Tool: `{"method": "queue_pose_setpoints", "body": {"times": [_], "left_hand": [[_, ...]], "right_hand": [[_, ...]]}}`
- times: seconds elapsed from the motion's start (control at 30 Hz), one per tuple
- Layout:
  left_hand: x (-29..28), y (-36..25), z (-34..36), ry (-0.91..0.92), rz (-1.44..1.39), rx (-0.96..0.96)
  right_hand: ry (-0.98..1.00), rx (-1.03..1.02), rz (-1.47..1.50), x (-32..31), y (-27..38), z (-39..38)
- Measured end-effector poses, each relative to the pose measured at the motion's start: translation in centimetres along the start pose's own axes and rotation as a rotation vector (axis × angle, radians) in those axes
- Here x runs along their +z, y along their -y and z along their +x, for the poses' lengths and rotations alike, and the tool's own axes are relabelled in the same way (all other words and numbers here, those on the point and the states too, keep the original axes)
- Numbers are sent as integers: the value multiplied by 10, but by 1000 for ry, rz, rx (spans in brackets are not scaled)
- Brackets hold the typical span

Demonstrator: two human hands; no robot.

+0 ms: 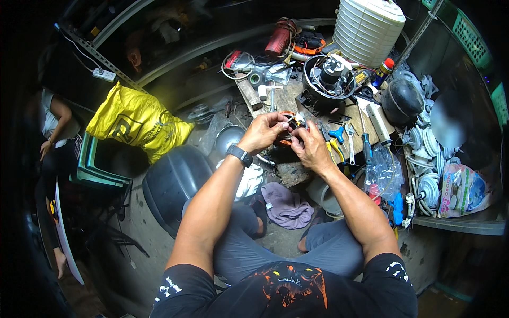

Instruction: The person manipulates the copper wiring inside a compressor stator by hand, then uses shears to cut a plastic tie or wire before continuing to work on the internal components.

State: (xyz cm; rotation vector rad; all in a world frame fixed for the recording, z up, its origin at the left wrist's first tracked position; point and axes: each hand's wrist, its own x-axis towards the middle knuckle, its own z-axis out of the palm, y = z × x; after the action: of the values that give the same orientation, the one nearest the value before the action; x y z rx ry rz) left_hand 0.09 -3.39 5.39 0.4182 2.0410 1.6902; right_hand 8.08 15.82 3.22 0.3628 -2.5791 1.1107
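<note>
My left hand [268,131] and my right hand [308,146] meet over the wooden worktop, both with bent fingers pinched on a small black part with pale bits [295,121]. It sits over an orange ring-shaped piece [288,113], largely hidden by my fingers. Just right of my right hand lie a blue T-handle tool [336,134], yellow-handled pliers [338,150], a wrench [351,143] and a screwdriver [366,143]. Behind them stands a black round housing with a motor [330,77].
Clutter surrounds the worktop [293,172]: a white ribbed cylinder [366,29], red tool [278,38], grey plastic parts [428,159] and a black dome [400,98]. At left are a yellow sack [132,119], black case [172,180] and another person [55,122]. A purple cloth [286,206] lies by my feet.
</note>
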Motion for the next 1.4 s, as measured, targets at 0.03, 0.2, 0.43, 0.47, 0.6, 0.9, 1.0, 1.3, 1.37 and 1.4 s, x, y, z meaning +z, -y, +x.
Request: {"method": "queue_pose_setpoints", "body": {"times": [0.03,0.2,0.43,0.47,0.6,0.9,1.0,1.3,1.37,1.4], "left_hand": [[0,6,1,-26,43,14],[-1,22,5,-129,233,66],[-3,10,0,-94,210,19],[-5,13,-1,-92,182,38],[-12,19,-2,-41,98,64],[-21,-12,-11,102,439,213],[-18,3,-16,57,706,508],[-3,-4,-7,99,854,444],[-1,-4,-8,94,878,449],[0,-4,-8,93,875,444]], "right_hand": [[11,6,1,0,0,1],[24,18,57,2,0,1],[8,40,47,5,-2,1],[-2,30,40,6,-2,1],[-3,43,45,7,-3,2],[53,61,135,1,-26,3],[132,50,167,-19,-24,10],[167,-32,-4,-35,-37,15],[168,-37,10,-36,-32,17],[137,-57,29,-34,-37,15]]}}
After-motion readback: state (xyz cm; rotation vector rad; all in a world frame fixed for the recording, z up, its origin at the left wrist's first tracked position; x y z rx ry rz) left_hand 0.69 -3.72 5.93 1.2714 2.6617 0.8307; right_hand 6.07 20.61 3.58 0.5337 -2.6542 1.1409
